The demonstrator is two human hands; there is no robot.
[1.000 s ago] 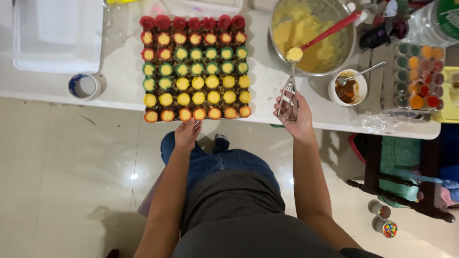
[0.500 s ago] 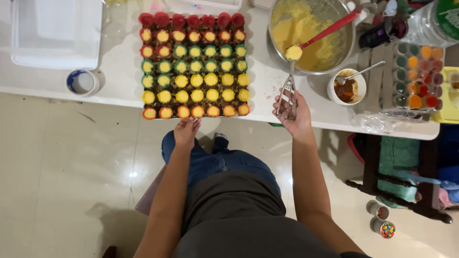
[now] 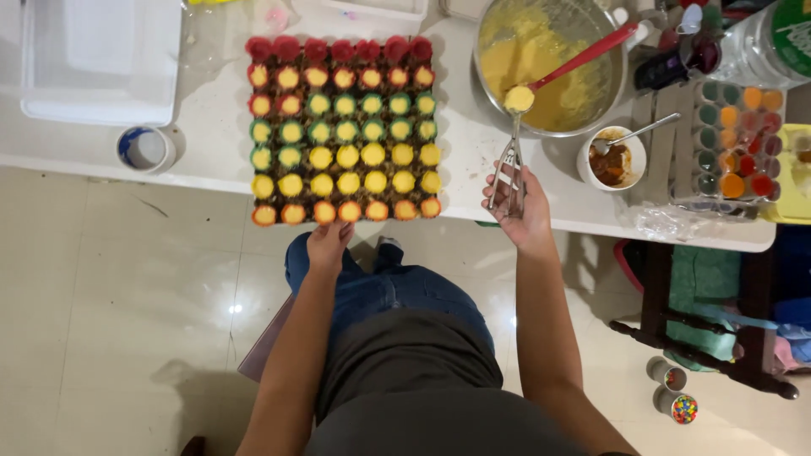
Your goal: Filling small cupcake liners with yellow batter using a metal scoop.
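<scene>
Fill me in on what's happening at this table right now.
A person stands at a white table. Their right hand holds a metal squeeze-handle scoop, its bowl loaded with yellow batter, at the rim of a big metal mixing bowl where a red spatula rests. Their left hand touches the near edge of a tray of coloured paper cups. Most cups already hold batter; the far red row looks unfilled. A small bowl with a spoon sits beside the mixing bowl.

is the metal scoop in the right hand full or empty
Full: the metal spring-handled scoop in the right hand carries a mound of yellow batter beside the steel mixing bowl.
</scene>
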